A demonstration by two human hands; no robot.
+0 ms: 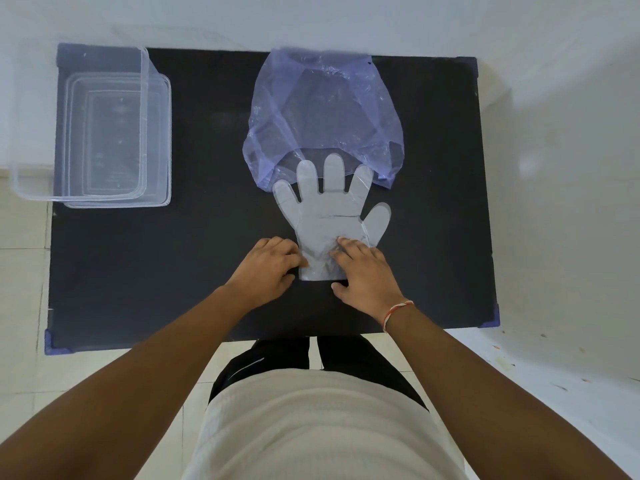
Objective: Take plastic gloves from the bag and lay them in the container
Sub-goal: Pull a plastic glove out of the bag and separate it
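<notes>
A dark desk (156, 271) with purple corner caps stands on a pale tiled floor (554, 237). A person stands at its near edge, both bare forearms reaching forward over the surface.

A translucent plastic glove (329, 216) lies flat on the desk near the centre, its five digits spread and pointing to the far side. The tips of its middle digits touch or slightly overlap the open near edge of a thin purple bag (325, 112), which lies crumpled on the far half of the desk, reaching to the far edge. Whether more gloves remain inside the bag cannot be told.

The left hand (266, 268) rests palm down at the left edge of the glove's cuff, its fingers (287, 251) curled together against the plastic; whether they pinch the edge or merely press on it cannot be told. The right hand (363, 271) lies over the right part of the cuff, its fingers (349, 245) loosely spread and pressing flat on the glove, thumb out to the near side on the bare desk. A red and white thread band (394, 311) circles the right wrist.

A clear plastic container (79, 126) sits at the far left corner of the desk, well apart from the glove and overhanging the left edge. A clear lid (162, 143) appears to lie under or just beside it on its right. No glove is visible in the container.
</notes>
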